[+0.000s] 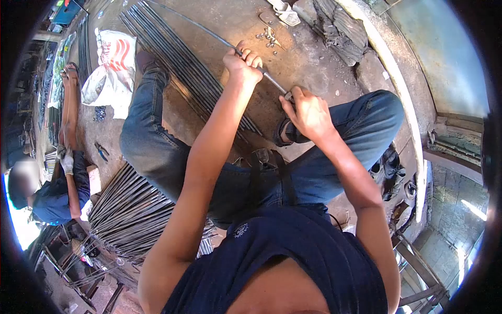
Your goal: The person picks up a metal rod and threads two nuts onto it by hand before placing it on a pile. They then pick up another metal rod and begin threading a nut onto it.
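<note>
My left hand (pixel 243 65) is closed around a long thin metal rod (pixel 206 31), which runs off toward the top of the view. Between my two hands shows a thicker, shiny metal tube-like section (pixel 275 82), in line with the rod. My right hand (pixel 309 113) pinches its near end, with thumb and fingers wrapped over a small piece that they mostly hide. Just left of my left forearm, a row of dark metal rods (pixel 183 57) lies side by side on the ground.
Small round metal pieces (pixel 270 37) lie beyond my hands, near a sandal (pixel 285 13). To the left are a white-and-red sack (pixel 112 68), pliers (pixel 101 152) and a large rod bundle (pixel 130 214). A gloved co-worker (pixel 63 183) sits at far left. A pale curved pole (pixel 405 89) borders the right.
</note>
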`<state>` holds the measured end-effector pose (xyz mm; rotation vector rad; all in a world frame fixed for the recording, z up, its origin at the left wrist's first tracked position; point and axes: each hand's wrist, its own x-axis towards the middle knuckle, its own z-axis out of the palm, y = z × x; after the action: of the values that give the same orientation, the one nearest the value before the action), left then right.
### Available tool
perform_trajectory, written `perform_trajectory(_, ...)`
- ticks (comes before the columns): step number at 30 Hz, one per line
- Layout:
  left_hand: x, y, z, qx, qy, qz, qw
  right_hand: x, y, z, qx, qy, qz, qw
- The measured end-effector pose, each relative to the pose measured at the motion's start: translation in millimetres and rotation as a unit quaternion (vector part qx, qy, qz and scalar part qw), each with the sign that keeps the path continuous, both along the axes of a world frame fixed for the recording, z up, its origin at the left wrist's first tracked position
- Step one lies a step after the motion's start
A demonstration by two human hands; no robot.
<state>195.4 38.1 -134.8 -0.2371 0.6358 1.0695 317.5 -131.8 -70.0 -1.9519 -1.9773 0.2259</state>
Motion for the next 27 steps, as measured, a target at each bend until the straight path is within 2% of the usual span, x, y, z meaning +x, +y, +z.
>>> perform_trajectory(4, 0.4, -1.7, -2.8, 0.007, -0.009, -0.003, 1.000, 20.0, 5.2, -24.7, -0.016, 0.027, 0.065, 0.997)
perform_trajectory(5, 0.6, -2.1, -2.3, 0.004, -0.004, -0.002, 1.000, 22.1, 5.1, -26.6, -0.084, 0.127, 0.026, 0.988)
perform_trajectory(7, -0.8, -3.0, -0.6, 0.003, 0.003, -0.001, 1.000, 22.3, 6.4, -28.7, -0.213, 0.320, -0.050, 0.922)
perform_trajectory(9, -0.9, -3.5, -0.7, -0.007, 0.003, -0.001, 1.000, 20.9, 10.0, -30.3, -0.330, 0.494, -0.120, 0.795)
perform_trajectory(10, -2.3, -2.6, -0.8, -0.007, 0.005, -0.001, 1.000, 6.6, -0.6, -17.3, -0.070, 0.217, -0.061, 0.972)
perform_trajectory(11, -2.4, -1.9, -1.5, -0.007, 0.004, -0.005, 1.000, 1.4, -3.2, -5.3, 0.015, 0.112, -0.011, 0.993)
perform_trajectory(13, -0.2, -0.8, -1.0, -0.007, 0.003, -0.015, 1.000, -1.8, -7.7, -10.8, 0.080, 0.063, -0.005, 0.995)
perform_trajectory(17, -1.2, 2.5, -5.7, 0.005, -0.006, -0.019, 1.000, 2.8, 1.3, -14.0, 0.084, 0.073, -0.020, 0.994)
perform_trajectory(18, -1.5, 3.5, -7.7, -0.003, -0.020, -0.019, 1.000, 12.4, 6.9, -17.4, -0.078, 0.283, -0.076, 0.953)
perform_trajectory(19, -2.7, 3.3, -6.7, -0.010, -0.033, -0.018, 0.999, 21.0, 11.7, -20.8, -0.234, 0.471, -0.126, 0.841)
perform_trajectory(20, -2.7, 4.1, -5.3, -0.008, -0.031, -0.018, 0.999, 24.0, 15.5, -22.7, -0.371, 0.625, -0.165, 0.667)
perform_trajectory(21, -2.1, 2.7, 0.3, -0.009, -0.019, -0.014, 1.000, 15.3, 14.2, -17.5, -0.372, 0.626, -0.162, 0.666)
perform_trajectory(22, -2.6, 0.9, 2.2, -0.012, -0.007, -0.010, 1.000, -0.1, 8.2, -7.8, -0.131, 0.444, -0.117, 0.879)
perform_trajectory(23, -3.3, 0.5, 4.3, -0.013, -0.005, -0.009, 1.000, -8.8, 4.8, -3.0, 0.131, 0.200, -0.057, 0.969)
perform_trajectory(24, -3.4, 1.0, 4.4, -0.010, -0.008, -0.008, 1.000, -5.7, 5.2, -9.7, 0.160, 0.186, -0.002, 0.969)
perform_trajectory(27, -1.9, 1.1, 5.1, -0.007, -0.013, -0.006, 1.000, -4.8, 0.9, -18.7, 0.111, 0.175, -0.049, 0.977)
